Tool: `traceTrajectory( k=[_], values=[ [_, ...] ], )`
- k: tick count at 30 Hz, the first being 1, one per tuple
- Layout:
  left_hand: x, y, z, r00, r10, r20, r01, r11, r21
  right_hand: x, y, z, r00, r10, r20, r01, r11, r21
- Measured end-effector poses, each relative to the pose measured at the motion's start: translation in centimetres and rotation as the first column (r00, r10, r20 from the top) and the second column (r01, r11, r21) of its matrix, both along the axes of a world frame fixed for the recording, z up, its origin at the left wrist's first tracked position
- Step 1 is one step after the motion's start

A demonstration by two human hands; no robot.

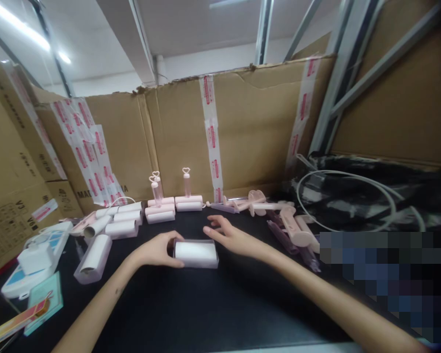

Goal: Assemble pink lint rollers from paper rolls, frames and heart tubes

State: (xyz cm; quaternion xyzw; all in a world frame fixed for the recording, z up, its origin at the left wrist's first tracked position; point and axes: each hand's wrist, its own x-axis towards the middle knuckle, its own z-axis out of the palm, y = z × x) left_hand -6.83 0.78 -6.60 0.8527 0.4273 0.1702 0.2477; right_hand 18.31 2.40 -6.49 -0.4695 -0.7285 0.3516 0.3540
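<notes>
In the middle of the black tabletop lies a white roll [196, 252] inside a clear, open-topped plastic case [215, 265]. My left hand [160, 251] grips the case's left end, thumb at the front and fingers behind. My right hand [226, 234] hovers by the right rear corner of the case with its fingers spread, holding nothing. Behind them stand pink pieces with heart-shaped tips [186, 180] and pink-and-white rollers [160, 213]. More white rolls [122, 227] are piled to the left, one in a clear case [95, 260].
Pink plastic handles [294, 228] and clear covers [279, 238] are heaped at right, near a coiled white cable [347, 171]. At left lie a power strip [59, 240], a teal packet [46, 301] and a yellow-orange box [18, 323]. Taped cardboard [176, 127] walls the back.
</notes>
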Motion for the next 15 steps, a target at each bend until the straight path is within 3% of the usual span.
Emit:
traceTrajectory(
  k=[2, 3, 6, 8, 10, 12, 15],
  values=[
    [0.3, 0.1, 0.1, 0.997, 0.056, 0.051, -0.065, 0.978, 0.199, -0.6, 0.0, -0.9, 0.958, -0.104, -0.268, 0.058, 0.983, -0.175],
    [0.6, 0.0, 0.1, 0.992, 0.101, 0.072, -0.119, 0.939, 0.322, -1.0, 0.0, -1.4, 0.892, -0.154, -0.425, 0.048, 0.967, -0.250],
    [2.3, -0.6, -0.7, 0.976, 0.215, 0.040, -0.189, 0.735, 0.651, -2.0, 0.2, -2.3, 0.608, -0.296, -0.737, -0.113, 0.886, -0.450],
    [3.7, -1.0, -1.7, 0.966, 0.252, -0.063, -0.098, 0.577, 0.811, -2.5, 0.2, -2.5, 0.495, -0.361, -0.790, -0.287, 0.791, -0.541],
    [5.0, -1.5, -2.7, 0.948, 0.262, -0.184, 0.059, 0.422, 0.905, -2.8, 0.0, -2.4, 0.437, -0.362, -0.823, -0.443, 0.710, -0.547],
    [5.8, -1.8, -3.3, 0.927, 0.260, -0.269, 0.189, 0.293, 0.937, -2.9, -0.4, -2.3, 0.390, -0.339, -0.856, -0.520, 0.686, -0.509],
    [5.9, -1.9, -3.3, 0.909, 0.284, -0.305, 0.254, 0.201, 0.946, -3.0, -0.9, -2.1, 0.387, -0.341, -0.857, -0.529, 0.679, -0.509]
  ],
)
